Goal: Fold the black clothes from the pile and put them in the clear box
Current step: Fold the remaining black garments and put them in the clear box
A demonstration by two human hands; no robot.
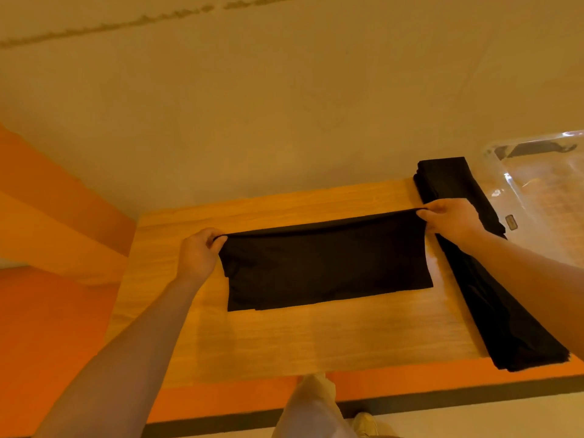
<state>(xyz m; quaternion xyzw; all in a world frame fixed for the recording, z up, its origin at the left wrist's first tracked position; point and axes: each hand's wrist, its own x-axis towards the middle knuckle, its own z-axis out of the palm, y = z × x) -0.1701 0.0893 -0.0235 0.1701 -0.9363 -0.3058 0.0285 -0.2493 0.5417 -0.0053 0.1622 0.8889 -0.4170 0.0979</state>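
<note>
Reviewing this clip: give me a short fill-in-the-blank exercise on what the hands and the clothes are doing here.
1. Both hands pinch the far edge of the black garment by its two ____.
2. The garment's near edge rests on the wooden ____.
3. The pile of black clothes lies under the ____ forearm.
4. The clear box stands to the ____ of the pile.

Missing words: corners; table; right; right

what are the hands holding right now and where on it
Both hold one black garment by its far edge: the left hand pinches the left corner, the right hand the right corner.
</note>
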